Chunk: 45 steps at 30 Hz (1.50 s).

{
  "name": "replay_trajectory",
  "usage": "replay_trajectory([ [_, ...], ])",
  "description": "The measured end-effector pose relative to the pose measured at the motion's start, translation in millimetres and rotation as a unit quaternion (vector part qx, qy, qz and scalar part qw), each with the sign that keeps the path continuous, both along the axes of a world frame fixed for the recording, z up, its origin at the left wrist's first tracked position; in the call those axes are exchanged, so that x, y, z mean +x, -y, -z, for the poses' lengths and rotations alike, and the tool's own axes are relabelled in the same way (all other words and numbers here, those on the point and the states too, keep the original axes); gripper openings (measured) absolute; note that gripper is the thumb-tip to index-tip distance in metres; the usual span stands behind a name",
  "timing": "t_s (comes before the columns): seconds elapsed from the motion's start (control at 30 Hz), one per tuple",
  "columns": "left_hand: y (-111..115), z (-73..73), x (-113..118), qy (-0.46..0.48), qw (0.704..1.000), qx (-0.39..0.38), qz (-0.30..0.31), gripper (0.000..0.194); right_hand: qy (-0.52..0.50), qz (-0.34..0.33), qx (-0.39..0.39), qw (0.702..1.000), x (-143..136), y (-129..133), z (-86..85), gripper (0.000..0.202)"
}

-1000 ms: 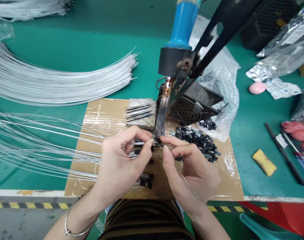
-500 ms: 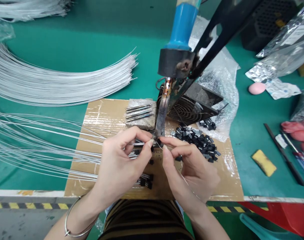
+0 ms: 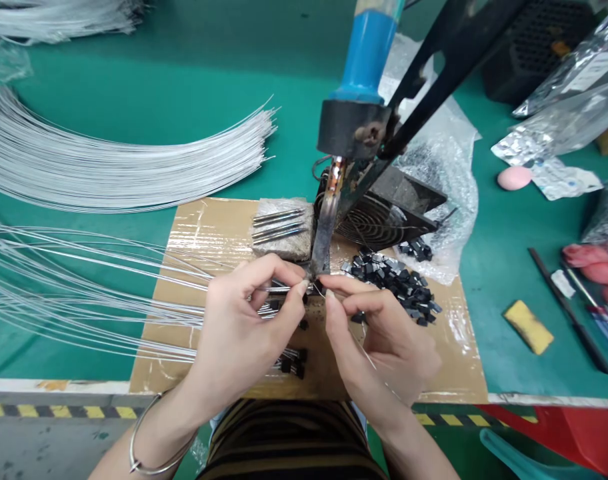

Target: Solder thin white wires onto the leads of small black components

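Note:
A soldering iron [image 3: 326, 223] with a blue handle hangs tip-down from a black bracket. Just left of its tip, my left hand [image 3: 257, 313] is closed in a pinch on a thin wire; the pinched end is mostly hidden by the fingertips. To the right of the tip, my right hand [image 3: 384, 333] pinches a strand of solder wire [image 3: 370, 360], which runs back over the palm toward the wrist. Several grey wires [image 3: 174, 310] pass under my left hand, some ending in black connectors [image 3: 294, 363]. A pile of small black parts [image 3: 397, 283] lies beyond my right hand.
Cardboard [image 3: 194, 233] covers the work spot. A block bearing metal rods [image 3: 279, 227] and a black fan [image 3: 379, 217] stand behind the iron. A large wire bundle [image 3: 134, 167] lies left. A yellow sponge [image 3: 529, 327] and a black stick [image 3: 569, 310] lie right.
Hardly anything differs: both hands keep their places at the iron's tip. The whole view has shifted very slightly.

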State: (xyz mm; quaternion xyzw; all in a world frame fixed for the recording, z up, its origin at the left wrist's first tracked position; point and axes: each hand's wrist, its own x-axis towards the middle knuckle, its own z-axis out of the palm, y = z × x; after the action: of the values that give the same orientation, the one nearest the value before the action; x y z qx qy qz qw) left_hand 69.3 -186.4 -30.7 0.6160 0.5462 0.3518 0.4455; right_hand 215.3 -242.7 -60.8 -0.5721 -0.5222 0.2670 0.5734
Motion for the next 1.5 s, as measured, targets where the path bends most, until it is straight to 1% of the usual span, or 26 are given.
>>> replay_trajectory([
  [0.33,-0.1,1.2,-0.4,0.002,1.000,0.002,-0.002,0.009,0.006,-0.001,0.008,1.000,0.0,-0.4,0.3,0.024],
  [0.5,-1.5,1.0,0.3,0.014,1.000,-0.013,-0.005,0.010,-0.002,0.002,-0.004,1.000,-0.4,0.1,-0.8,0.023],
  [0.8,-2.3,0.0,1.4,0.013,1.000,-0.011,-0.013,0.009,0.006,0.000,-0.004,1.000,-0.2,-0.4,-2.9,0.023],
  [1.07,-3.4,3.3,0.7,0.006,1.000,-0.026,-0.011,0.009,0.014,-0.005,-0.021,1.000,1.0,-0.6,-1.7,0.019],
  [1.23,-1.4,3.8,-0.4,0.001,1.000,-0.028,-0.005,0.009,0.003,-0.011,-0.046,0.999,2.2,-0.5,-3.1,0.019],
  [1.5,-0.1,4.3,-0.7,-0.009,1.000,-0.014,-0.006,0.009,-0.009,0.003,-0.018,1.000,-0.7,-1.8,0.4,0.019],
])
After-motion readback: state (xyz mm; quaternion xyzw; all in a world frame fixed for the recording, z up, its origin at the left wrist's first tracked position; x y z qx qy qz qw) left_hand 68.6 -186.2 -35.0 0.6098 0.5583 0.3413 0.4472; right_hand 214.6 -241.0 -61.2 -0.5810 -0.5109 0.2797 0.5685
